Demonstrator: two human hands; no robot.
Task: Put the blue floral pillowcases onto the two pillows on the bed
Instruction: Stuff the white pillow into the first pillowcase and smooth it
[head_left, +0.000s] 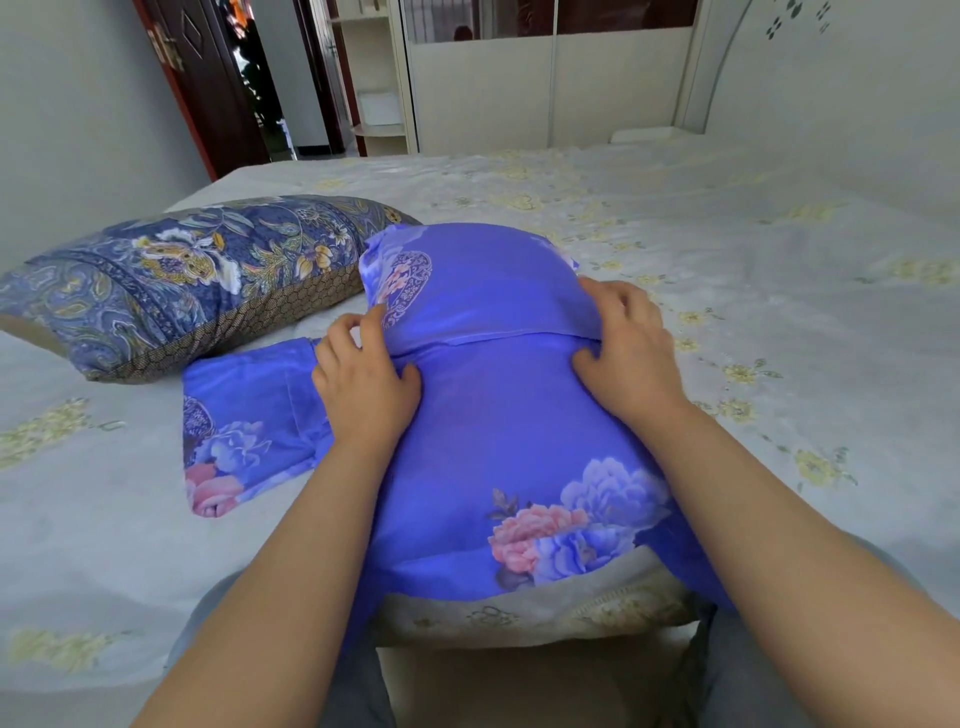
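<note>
A pillow wrapped in a bright blue floral pillowcase (493, 415) lies lengthways on the bed in front of me. Across its middle runs the case's overlapping flap seam. My left hand (363, 379) grips the cloth at the left end of that seam, fingers curled into it. My right hand (623, 348) grips the cloth at the right end of the seam. A second blue floral pillowcase (244, 426) lies flat on the sheet to the left, partly under my left forearm. A second pillow (176, 280) in a dark paisley cover rests at the far left.
The bed (753, 291) has a pale sheet with yellow flowers, wide and bare to the right. Behind it are a cream wardrobe (545, 88) and an open dark wooden door (208, 78). My knees meet the bed's near edge.
</note>
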